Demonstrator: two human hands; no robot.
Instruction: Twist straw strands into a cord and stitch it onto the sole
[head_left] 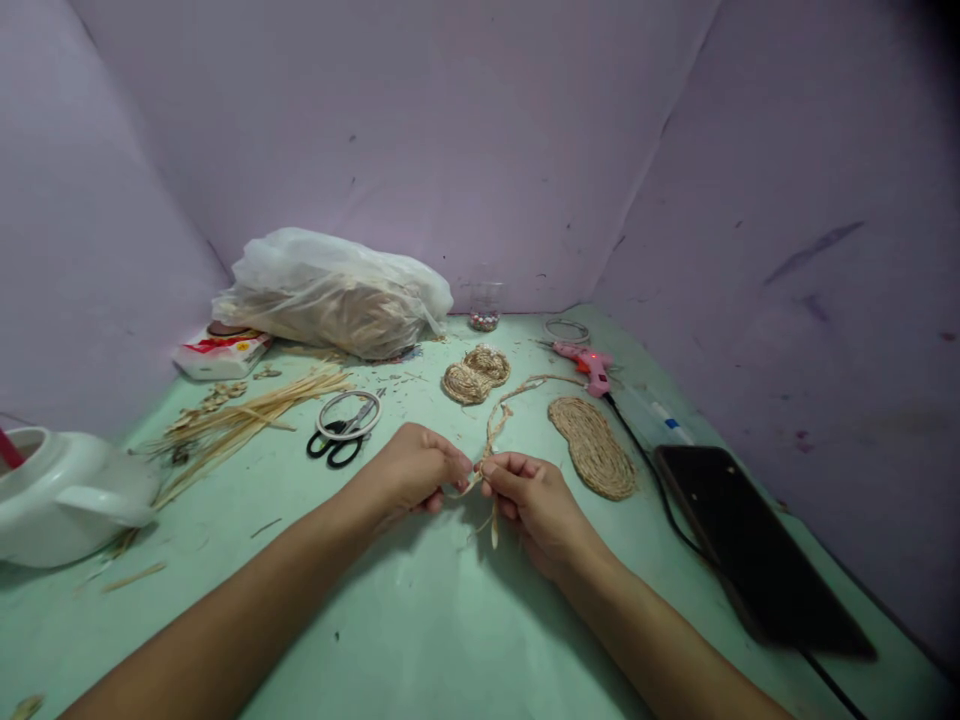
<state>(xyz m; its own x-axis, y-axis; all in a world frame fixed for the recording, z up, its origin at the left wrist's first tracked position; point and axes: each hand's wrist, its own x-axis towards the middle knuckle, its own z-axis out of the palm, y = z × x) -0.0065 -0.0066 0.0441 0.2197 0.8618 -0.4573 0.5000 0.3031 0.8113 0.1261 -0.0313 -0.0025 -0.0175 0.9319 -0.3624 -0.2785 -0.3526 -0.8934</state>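
Note:
My left hand (424, 468) and my right hand (529, 492) meet over the middle of the table, both pinching a thin braided straw cord (491, 425). From my fingers the cord runs away across the table and curves right toward the glue gun. Loose strand ends hang below my right hand. Beyond the hands lies a coiled straw piece with two rounded lobes (476, 375). To the right of my right hand lies a flat coiled straw sole shape (591, 448). Black-handled scissors (335, 444) rest left of my left hand, with a pale ring (321, 412) over them.
A pink glue gun (589, 365) with a black cable and a dark phone (757, 550) lie at right. Straw strips (255, 415), a white pot (82, 490) and a tissue pack (223, 357) are at left. Behind stand a plastic bag (337, 290) and a clear cup of beads (484, 308).

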